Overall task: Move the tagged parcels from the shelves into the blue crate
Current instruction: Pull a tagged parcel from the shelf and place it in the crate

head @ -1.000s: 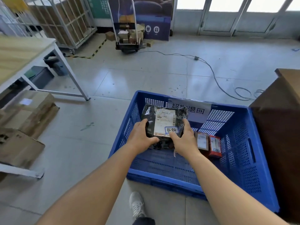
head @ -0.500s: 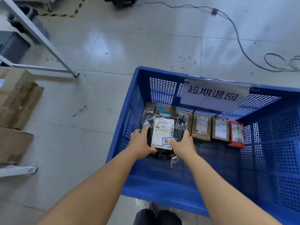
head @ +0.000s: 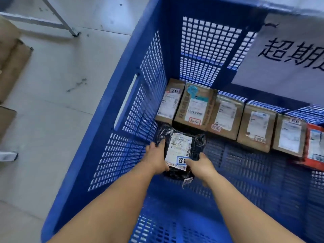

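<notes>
We're at the put-down step: left hand (head: 157, 157) & right hand (head: 199, 164) hold the black bagged parcel (head: 182, 149) by its sides, fingers curled round it, low in the blue crate (head: 122, 106), just in front of the row of brown boxes (head: 226, 116). Next, prob. let go & lift out. Crate sits on a pale tiled floor (head: 61, 95); a table leg (head: 59, 18) is at top left.

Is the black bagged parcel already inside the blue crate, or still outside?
Inside. The black bagged parcel sits low between the blue crate walls, near the floor, held by the left hand and right hand.
</notes>
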